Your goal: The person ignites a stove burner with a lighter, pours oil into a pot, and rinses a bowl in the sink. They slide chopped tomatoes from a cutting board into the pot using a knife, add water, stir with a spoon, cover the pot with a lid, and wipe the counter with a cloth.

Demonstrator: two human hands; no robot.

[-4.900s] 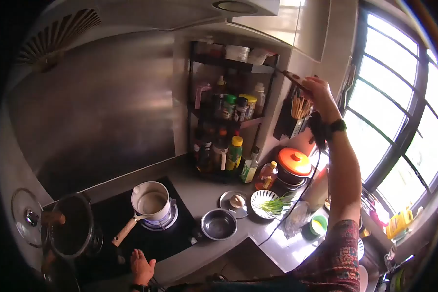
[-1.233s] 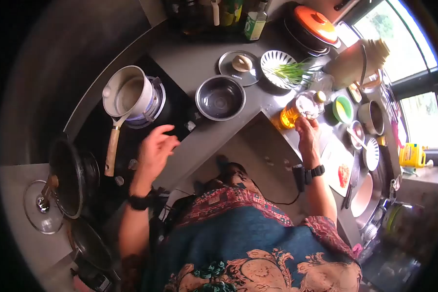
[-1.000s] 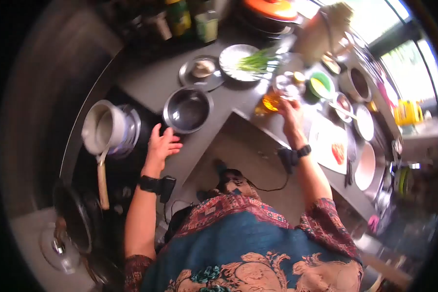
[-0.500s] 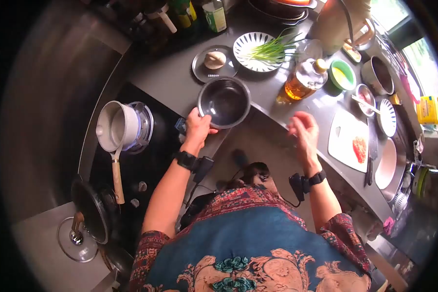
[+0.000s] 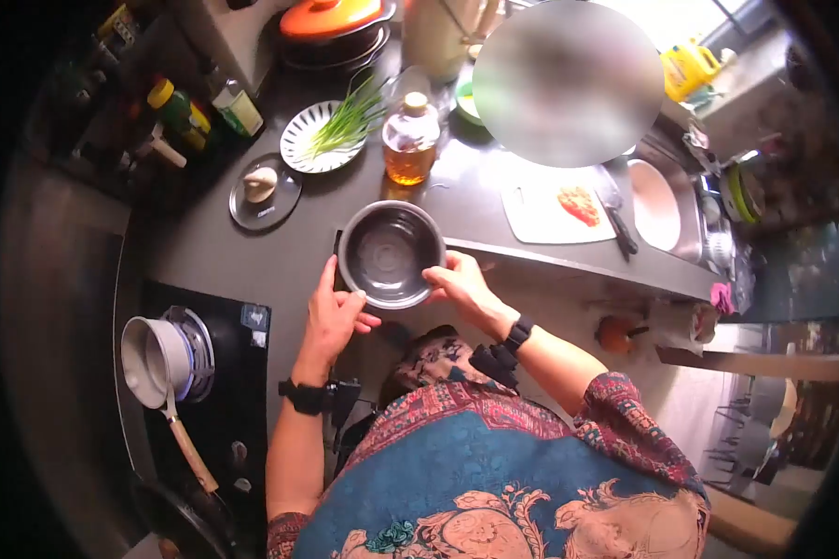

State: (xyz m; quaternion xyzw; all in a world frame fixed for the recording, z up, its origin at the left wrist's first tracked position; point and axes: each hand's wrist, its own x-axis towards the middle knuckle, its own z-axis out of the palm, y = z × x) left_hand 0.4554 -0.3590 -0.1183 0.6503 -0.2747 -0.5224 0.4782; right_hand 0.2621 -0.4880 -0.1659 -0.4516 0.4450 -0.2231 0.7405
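A round dark bowl (image 5: 389, 256) with a grey rim is held in front of the body at the counter edge, its inside facing up. My left hand (image 5: 331, 312) grips the bowl's lower left rim. On its lower right side, my right hand (image 5: 461, 284) has its thumb over the rim. Beyond the bowl stands a bottle of amber oil (image 5: 409, 154). To the left, a dark plate (image 5: 272, 216) carries a pale bulb-like item (image 5: 259, 184). Green stalks (image 5: 350, 126) lie on a striped plate (image 5: 294, 149).
A pale saucepan (image 5: 146, 365) sits on a lit burner at left. A white cutting board (image 5: 527, 220) with chopped red food and a knife (image 5: 622, 230) lies right, near the sink (image 5: 688, 210). An orange-lidded pot (image 5: 331, 17) stands at the back; a blurred patch hides part of the counter.
My right hand has come over to the bowl and taken hold of it. The view has turned rightward, so the counter things appear farther left.
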